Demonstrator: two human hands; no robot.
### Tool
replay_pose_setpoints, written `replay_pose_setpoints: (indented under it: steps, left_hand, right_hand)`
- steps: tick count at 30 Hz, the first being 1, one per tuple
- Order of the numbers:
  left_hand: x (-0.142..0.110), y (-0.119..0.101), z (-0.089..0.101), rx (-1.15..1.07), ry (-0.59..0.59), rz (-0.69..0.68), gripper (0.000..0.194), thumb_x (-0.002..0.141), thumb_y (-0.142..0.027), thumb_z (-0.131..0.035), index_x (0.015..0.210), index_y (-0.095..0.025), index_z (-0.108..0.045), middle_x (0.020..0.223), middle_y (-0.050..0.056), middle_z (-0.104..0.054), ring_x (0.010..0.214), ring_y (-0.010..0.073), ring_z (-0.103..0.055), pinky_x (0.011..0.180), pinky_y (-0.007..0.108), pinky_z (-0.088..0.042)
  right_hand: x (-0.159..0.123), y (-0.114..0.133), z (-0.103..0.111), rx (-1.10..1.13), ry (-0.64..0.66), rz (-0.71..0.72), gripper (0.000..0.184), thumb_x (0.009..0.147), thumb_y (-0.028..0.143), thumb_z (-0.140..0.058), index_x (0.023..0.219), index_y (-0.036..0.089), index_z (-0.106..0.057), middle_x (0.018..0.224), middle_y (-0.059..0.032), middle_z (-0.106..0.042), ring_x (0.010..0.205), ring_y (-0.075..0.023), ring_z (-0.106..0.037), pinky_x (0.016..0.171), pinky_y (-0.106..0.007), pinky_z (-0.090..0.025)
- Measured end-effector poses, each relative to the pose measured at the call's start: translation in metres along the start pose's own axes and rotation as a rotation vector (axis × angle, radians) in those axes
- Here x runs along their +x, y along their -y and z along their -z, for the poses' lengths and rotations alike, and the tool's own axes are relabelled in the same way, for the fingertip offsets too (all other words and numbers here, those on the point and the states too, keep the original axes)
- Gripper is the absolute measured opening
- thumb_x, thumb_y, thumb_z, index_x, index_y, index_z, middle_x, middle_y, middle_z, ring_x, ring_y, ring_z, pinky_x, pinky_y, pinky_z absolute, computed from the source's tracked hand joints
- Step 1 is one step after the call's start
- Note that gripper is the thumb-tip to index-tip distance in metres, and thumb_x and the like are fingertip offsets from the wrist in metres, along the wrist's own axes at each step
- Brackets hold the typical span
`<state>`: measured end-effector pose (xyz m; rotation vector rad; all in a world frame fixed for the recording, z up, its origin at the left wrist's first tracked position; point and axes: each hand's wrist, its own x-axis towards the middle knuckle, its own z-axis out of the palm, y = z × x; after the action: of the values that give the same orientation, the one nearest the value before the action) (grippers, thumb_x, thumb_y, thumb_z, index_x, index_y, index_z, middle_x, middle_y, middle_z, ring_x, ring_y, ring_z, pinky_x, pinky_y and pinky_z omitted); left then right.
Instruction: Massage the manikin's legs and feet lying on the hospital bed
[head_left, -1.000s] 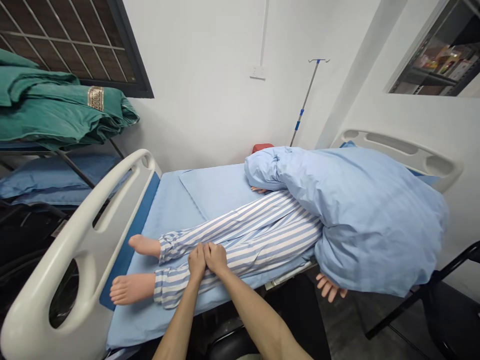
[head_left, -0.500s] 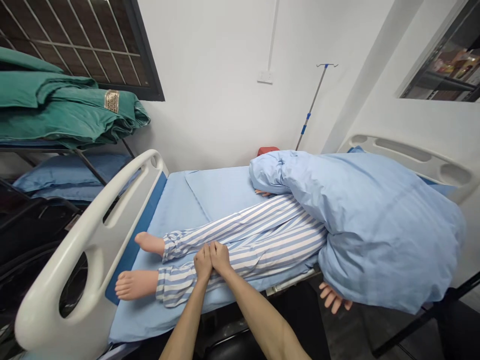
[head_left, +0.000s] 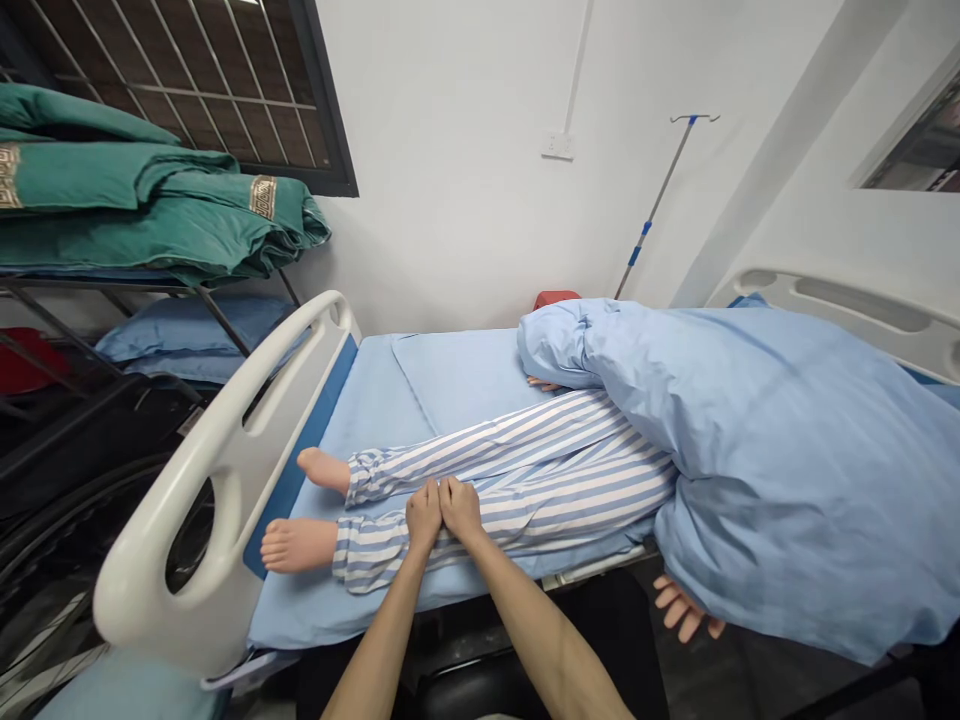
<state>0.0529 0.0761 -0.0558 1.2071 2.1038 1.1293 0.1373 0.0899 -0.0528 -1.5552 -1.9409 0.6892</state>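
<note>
My left hand (head_left: pixel 424 512) and my right hand (head_left: pixel 460 505) are side by side, knuckles up, over the near lower leg of blue-and-white striped trousers (head_left: pixel 570 480). Both are closed with curled fingers, and their undersides are hidden, so whether they grip cloth cannot be told. The trousers are on a figure, perhaps a manikin, lying on the bed. Its bare near foot (head_left: pixel 300 546) and far foot (head_left: pixel 324 468) point toward the footboard. A bunched light-blue quilt (head_left: pixel 750 440) covers the upper body. One figure's hand (head_left: pixel 686 606) hangs out below the quilt at the bedside.
The white footboard (head_left: pixel 225 480) rises at the left, the headboard (head_left: pixel 847 300) at the far right. Light-blue sheet (head_left: pixel 465 370) covers the mattress. Behind stand a drip pole (head_left: pixel 660 205) and a red object (head_left: pixel 556 298). Folded green cloths (head_left: pixel 172 220) lie on a rack; a wheel (head_left: pixel 82 540) is below.
The view has shifted left, so the bed and figure appear further right. My hands stay closed together on the near trouser leg, with little visible change in their pose.
</note>
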Motion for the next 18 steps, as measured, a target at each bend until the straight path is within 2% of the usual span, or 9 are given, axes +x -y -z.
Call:
replay_pose_setpoints:
  steps: [2, 6, 13, 18]
  left_hand:
    - [0.003, -0.005, 0.000, -0.053, -0.007, 0.033, 0.043, 0.093, -0.032, -0.038, 0.051, -0.022, -0.043, 0.054, 0.001, -0.051, 0.059, 0.0151, -0.047, 0.062, 0.027, -0.034]
    - [0.002, -0.015, -0.006, -0.146, -0.129, 0.078, 0.049, 0.097, -0.033, -0.031, 0.049, -0.024, -0.033, 0.051, 0.000, -0.043, 0.057, 0.0150, -0.044, 0.063, 0.028, -0.036]
    - [-0.013, -0.014, -0.011, 0.002, -0.030, 0.038, 0.041, 0.097, -0.023, -0.042, 0.056, -0.024, -0.043, 0.062, 0.005, -0.058, 0.068, 0.0196, -0.056, 0.071, 0.031, -0.037]
    - [-0.009, -0.013, -0.010, 0.099, -0.071, -0.031, 0.035, 0.094, -0.016, -0.045, 0.060, -0.021, -0.052, 0.065, 0.005, -0.063, 0.067, 0.0177, -0.059, 0.067, 0.028, -0.037]
  right_hand:
    - [0.002, -0.001, 0.000, 0.040, -0.017, -0.002, 0.038, 0.103, 0.019, -0.042, 0.074, 0.019, -0.066, 0.071, -0.0063, -0.067, 0.068, -0.0180, -0.058, 0.067, -0.032, -0.027]
    - [0.005, -0.003, 0.002, 0.086, -0.051, -0.012, 0.040, 0.102, 0.017, -0.038, 0.069, 0.020, -0.061, 0.066, -0.0039, -0.063, 0.066, -0.0164, -0.056, 0.065, -0.030, -0.030]
    - [0.005, -0.006, 0.003, 0.103, -0.042, -0.010, 0.038, 0.100, 0.019, -0.042, 0.067, 0.023, -0.058, 0.068, -0.0059, -0.065, 0.067, -0.0182, -0.059, 0.065, -0.031, -0.033]
    - [0.009, 0.000, 0.018, -0.028, 0.009, 0.075, 0.035, 0.101, 0.022, -0.044, 0.071, 0.023, -0.063, 0.074, -0.0089, -0.068, 0.068, -0.0201, -0.060, 0.066, -0.032, -0.031]
